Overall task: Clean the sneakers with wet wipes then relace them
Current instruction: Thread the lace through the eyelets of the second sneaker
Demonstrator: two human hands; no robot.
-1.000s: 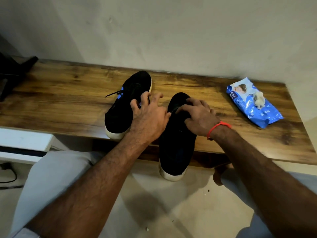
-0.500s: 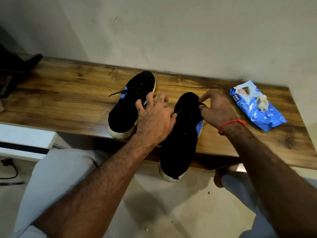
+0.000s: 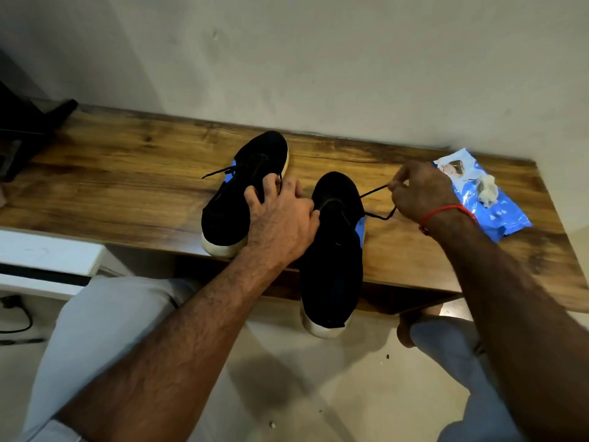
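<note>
Shoes sit on the table (image 3: 127,183). Left hand (image 3: 280,218) presses the near shoe (image 3: 331,250) so it stays put, while right hand (image 3: 420,193) pinches its lace (image 3: 373,191) and pulls sideways. Wipes pack (image 3: 497,212) lies beside that hand.

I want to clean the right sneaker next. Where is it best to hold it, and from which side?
Probably grip the right sneaker at its white toe, from the near side: that end overhangs the table edge toward the person, free underneath. The left hand and taut lace crowd the far end.
</note>
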